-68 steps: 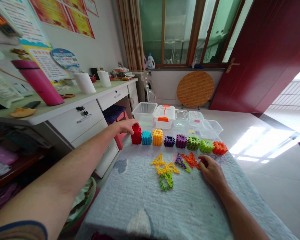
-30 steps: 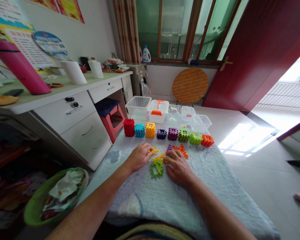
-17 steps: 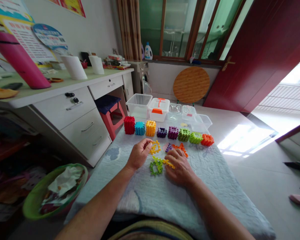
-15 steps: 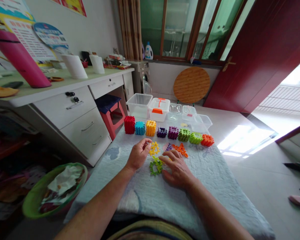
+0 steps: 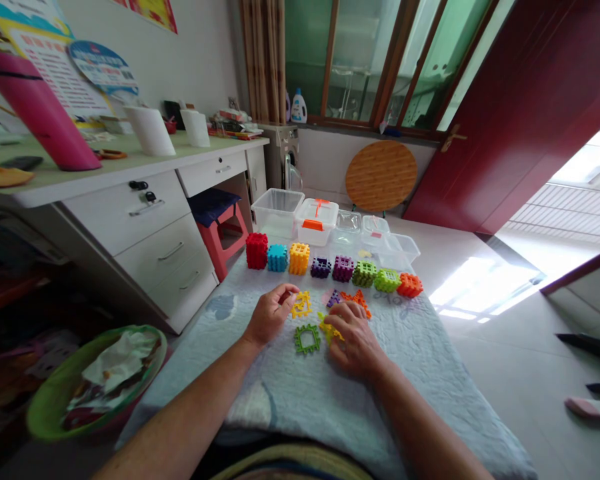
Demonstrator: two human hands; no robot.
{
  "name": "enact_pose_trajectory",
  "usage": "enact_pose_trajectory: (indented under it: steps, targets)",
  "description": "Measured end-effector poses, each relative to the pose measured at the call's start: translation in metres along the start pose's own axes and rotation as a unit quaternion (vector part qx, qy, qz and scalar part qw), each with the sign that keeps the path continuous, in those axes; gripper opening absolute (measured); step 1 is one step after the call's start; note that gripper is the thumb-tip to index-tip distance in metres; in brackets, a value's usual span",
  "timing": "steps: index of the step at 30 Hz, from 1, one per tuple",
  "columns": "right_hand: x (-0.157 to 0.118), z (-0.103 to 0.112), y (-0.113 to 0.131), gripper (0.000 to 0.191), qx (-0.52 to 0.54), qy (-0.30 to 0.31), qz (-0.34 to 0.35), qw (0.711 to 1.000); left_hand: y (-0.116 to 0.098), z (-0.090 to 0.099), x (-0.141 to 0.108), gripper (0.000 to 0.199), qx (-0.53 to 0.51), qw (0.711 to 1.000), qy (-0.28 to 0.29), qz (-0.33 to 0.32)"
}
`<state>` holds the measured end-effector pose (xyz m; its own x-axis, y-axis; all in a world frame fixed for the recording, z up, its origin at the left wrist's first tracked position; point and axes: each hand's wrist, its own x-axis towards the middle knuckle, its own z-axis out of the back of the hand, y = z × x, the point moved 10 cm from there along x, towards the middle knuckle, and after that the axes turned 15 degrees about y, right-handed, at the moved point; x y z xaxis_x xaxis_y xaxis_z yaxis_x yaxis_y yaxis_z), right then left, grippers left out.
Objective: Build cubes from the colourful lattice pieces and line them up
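Observation:
My left hand (image 5: 269, 318) has its thumb and fingertips pinched at the edge of a yellow openwork plastic building tile (image 5: 301, 305). Just right of it, my right hand (image 5: 354, 339) curls its fingers over a yellow-green building tile (image 5: 323, 320), whose far side is hidden by the fingers. Partly under that hand is another yellow tile (image 5: 334, 331). Between my wrists a green square frame tile (image 5: 307, 339) lies flat on the cloth. Beyond my right fingers are a purple tile (image 5: 334, 298) and orange tiles (image 5: 361, 301), partly covered.
Behind the tiles runs a row of stacked tiles, from a red stack (image 5: 257, 251) to an orange stack (image 5: 411, 285). Clear plastic boxes (image 5: 279, 208) and a lidded box (image 5: 317, 220) stand behind it. A green waste basket (image 5: 97, 383) sits on the floor at left.
My right hand has drawn the yellow-green tile rightward off the green frame tile, which now shows whole. The left hand stays at the yellow tile. The view has shifted slightly.

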<state>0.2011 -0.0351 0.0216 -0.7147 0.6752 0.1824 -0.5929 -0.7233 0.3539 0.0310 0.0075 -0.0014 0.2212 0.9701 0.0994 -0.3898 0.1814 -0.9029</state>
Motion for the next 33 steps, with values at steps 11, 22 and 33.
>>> enact_pose_trajectory:
  steps: [11, 22, 33]
  targets:
    - [0.005, -0.002, -0.004, 0.073, -0.004, -0.03, -0.015, 0.999, -0.011, -0.042, 0.004, 0.025, -0.074, 0.99, 0.113, -0.034]
    - [0.009, 0.018, -0.024, 0.045, -0.016, -0.061, -0.047, 0.997, -0.027, -0.033, -0.005, 0.02, 0.048, 0.992, 0.095, -0.075]
    - [0.107, 0.067, -0.057, 0.041, -0.012, -0.076, -0.114, 0.99, -0.025, -0.075, -0.018, 0.066, 0.248, 0.921, 0.265, -0.142]
